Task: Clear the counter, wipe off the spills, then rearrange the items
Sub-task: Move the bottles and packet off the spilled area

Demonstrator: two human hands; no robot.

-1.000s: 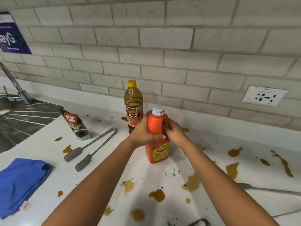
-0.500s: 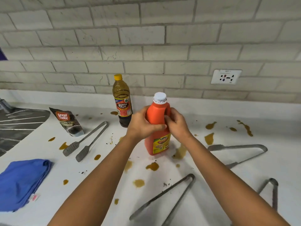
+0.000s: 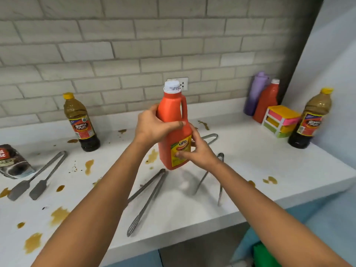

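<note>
Above the stained counter (image 3: 269, 170), my left hand (image 3: 154, 125) wraps the neck of the orange ketchup jug (image 3: 173, 120) while my right hand (image 3: 198, 153) pinches its label side, steadying the raised weight so I can clear it toward the right-hand bottles

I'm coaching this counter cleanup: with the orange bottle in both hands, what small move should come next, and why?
Probably carry the orange bottle, held by the left hand and right hand, toward the far right corner beside the other red bottle. Items are already grouped there, and brown spills lie around where the bottle is, needing wiping.
</note>
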